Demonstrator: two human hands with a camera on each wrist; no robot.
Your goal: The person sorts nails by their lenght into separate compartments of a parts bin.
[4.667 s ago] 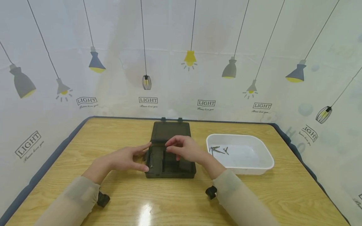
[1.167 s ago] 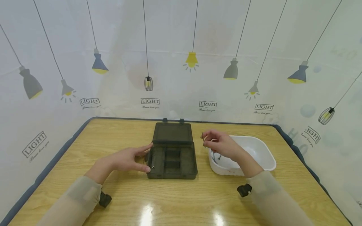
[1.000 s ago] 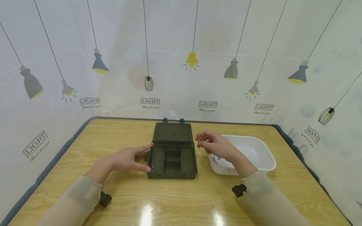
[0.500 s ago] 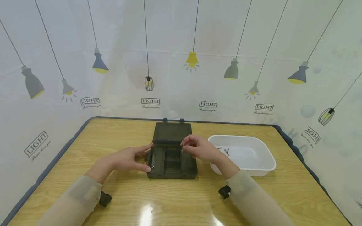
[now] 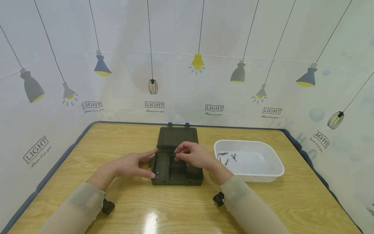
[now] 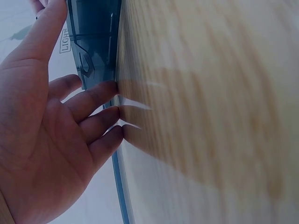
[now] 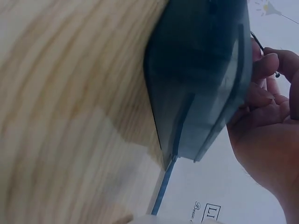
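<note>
A dark see-through plastic box (image 5: 191, 180) lies with its lid (image 5: 175, 136) thrown back. Thin metal pieces (image 5: 157, 166) sit upright-lined in its left compartment. My left hand (image 5: 128, 165) braces the box's left side, thumb at the front corner; in the left wrist view its fingertips (image 6: 114, 134) rest on the table. Over the middle compartments, my right hand (image 5: 194, 156) pinches a thin dark nail (image 7: 277, 74) between thumb and fingers; in the right wrist view its small round head shows. The fingers hide part of the box's inside.
To the right of the box stands a white tray (image 5: 254, 178) with several small screw-like metal pieces (image 5: 223, 153) toward its left end. A patterned cloth wall (image 5: 181, 97) rises behind the wooden table (image 5: 131, 201).
My right hand has carried the nail leftward from beside the white tray to over the box's middle compartments. The left hand has stayed against the box.
</note>
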